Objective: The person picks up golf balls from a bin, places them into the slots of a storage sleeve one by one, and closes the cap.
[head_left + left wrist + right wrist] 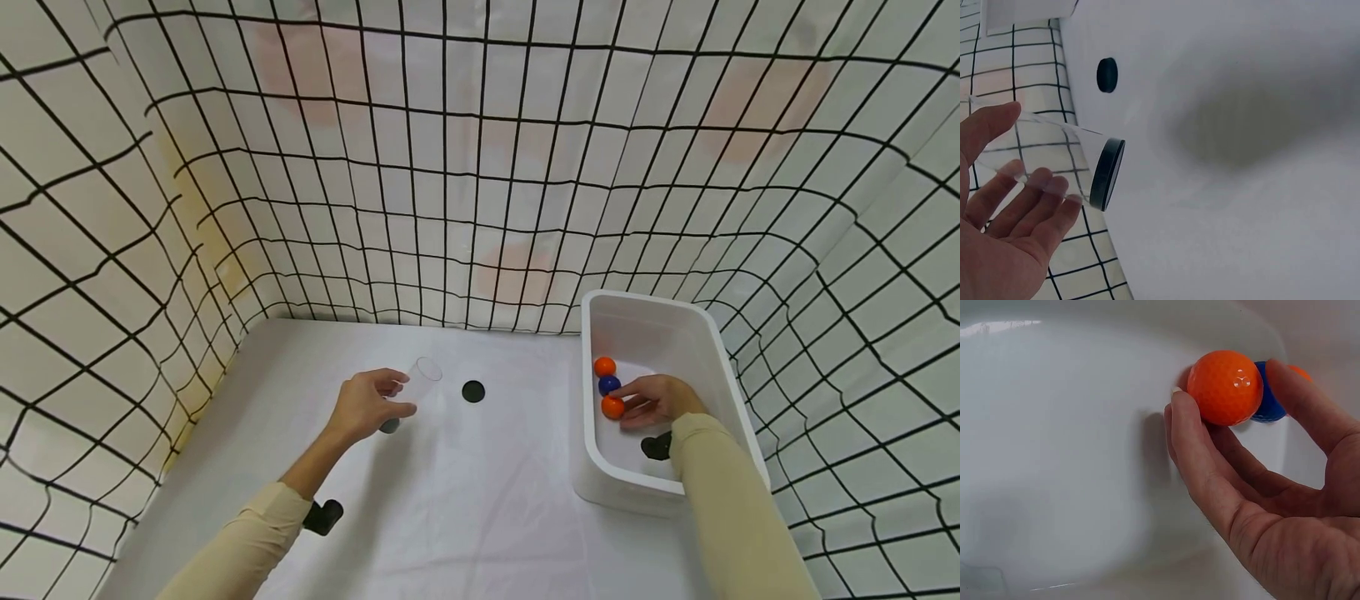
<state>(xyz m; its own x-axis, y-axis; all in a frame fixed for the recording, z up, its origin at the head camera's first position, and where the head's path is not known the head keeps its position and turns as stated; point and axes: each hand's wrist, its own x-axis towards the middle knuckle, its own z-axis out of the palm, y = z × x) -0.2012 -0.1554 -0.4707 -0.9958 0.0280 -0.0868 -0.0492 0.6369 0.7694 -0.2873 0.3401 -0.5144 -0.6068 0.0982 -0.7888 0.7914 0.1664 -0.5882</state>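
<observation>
My left hand (pixel 367 404) holds a clear tube (pixel 1079 140) above the white surface, its thumb on one side and its fingers on the other. A black cap (pixel 1107 175) closes one end of the tube; a round rim shows at the other end in the head view. Inside the white bin (pixel 588 333), my right hand (pixel 652 402) has its thumb and fingers around an orange golf ball (pixel 1225 387). Beside that ball sits a blue golf ball (pixel 1270 394), partly hidden by the thumb in the right wrist view. Beyond it lies another orange ball (pixel 604 367).
A black disc (pixel 473 391) lies on the white-covered table (pixel 480 500), to the right of the tube. The bin stands at the right side. Black grid netting (pixel 480 175) rises at the back and along both sides, with white sheeting behind it.
</observation>
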